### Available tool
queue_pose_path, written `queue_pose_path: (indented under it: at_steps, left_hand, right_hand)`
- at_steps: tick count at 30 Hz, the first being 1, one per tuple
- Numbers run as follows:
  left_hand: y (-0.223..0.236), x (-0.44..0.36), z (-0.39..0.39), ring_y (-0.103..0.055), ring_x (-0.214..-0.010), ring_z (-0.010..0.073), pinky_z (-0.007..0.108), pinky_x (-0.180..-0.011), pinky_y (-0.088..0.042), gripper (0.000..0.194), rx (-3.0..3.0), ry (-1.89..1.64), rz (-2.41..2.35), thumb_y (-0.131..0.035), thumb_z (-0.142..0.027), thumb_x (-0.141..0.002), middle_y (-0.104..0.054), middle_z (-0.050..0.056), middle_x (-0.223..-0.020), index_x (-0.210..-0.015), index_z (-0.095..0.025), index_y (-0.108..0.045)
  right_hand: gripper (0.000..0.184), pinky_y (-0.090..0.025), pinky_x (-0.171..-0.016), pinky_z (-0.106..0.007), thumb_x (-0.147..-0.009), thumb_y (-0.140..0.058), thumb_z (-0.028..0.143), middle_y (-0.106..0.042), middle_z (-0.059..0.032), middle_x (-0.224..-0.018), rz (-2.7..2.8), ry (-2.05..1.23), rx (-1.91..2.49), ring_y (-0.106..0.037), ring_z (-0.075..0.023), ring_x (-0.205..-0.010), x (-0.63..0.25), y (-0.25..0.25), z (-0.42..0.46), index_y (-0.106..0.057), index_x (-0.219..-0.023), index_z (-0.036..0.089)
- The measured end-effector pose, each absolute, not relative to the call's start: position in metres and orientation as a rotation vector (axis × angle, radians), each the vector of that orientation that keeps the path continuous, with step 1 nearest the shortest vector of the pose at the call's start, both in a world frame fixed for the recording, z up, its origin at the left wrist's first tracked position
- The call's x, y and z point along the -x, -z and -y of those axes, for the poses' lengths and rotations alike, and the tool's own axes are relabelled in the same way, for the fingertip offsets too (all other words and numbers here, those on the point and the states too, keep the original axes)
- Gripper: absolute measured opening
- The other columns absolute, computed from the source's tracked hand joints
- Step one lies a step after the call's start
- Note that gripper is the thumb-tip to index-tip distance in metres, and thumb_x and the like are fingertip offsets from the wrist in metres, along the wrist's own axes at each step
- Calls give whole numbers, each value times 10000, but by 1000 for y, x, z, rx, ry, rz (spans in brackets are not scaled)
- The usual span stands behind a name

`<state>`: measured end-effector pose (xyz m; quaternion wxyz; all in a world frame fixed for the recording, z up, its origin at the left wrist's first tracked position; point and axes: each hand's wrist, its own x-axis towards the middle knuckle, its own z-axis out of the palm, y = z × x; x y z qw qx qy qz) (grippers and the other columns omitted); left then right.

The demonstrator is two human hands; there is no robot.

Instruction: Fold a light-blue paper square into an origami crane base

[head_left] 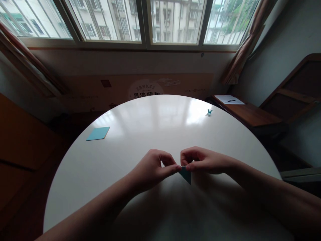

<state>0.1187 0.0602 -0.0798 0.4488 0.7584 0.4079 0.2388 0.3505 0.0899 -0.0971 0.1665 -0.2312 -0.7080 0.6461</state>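
A small folded piece of teal paper [186, 175] hangs between my two hands above the white table, its pointed corner downward. My left hand [160, 164] pinches its upper left edge between thumb and fingertips. From the other side, my right hand [200, 160] grips the top edge with thumb and curled fingers. Part of the paper is hidden behind the fingers. Farther off on the right lies a little folded teal paper figure [209, 112], apart from both hands. To the left rests a stack of square light-blue paper [98, 133].
The round white table [140, 124] fills the middle. Beyond its right edge stands a wooden surface [260, 113] with white sheets [223, 99] and a pen [231, 100]. A printed box or board [175, 87] leans below the window, between curtains [242, 53].
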Motion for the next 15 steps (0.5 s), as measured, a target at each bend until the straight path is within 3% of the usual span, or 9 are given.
queue_pose_path:
  at_steps: [11,15]
  left_hand:
    - [78,-113,-63,-565,-594,141,212,-518,-451,296,-1765,-536,-1026,-701,-419,-845,-646,38,-680,-742,-141,-710]
    - [79,-111,-67,-569,-605,158,224,-496,-480,330,-1655,-623,-1025,-709,-445,-831,-638,53,-679,-749,-125,-714]
  right_hand:
    - [196,-357,-580,-185,-916,-688,268,-533,-3,-756,1925,-1911,622,-446,-78,-646,-362,93,-95,-596,-859,105]
    - [234,-299,-497,-155,-934,-677,336,-538,0,-816,1761,-1908,666,-407,-60,-599,-366,94,-98,-591,-1027,139]
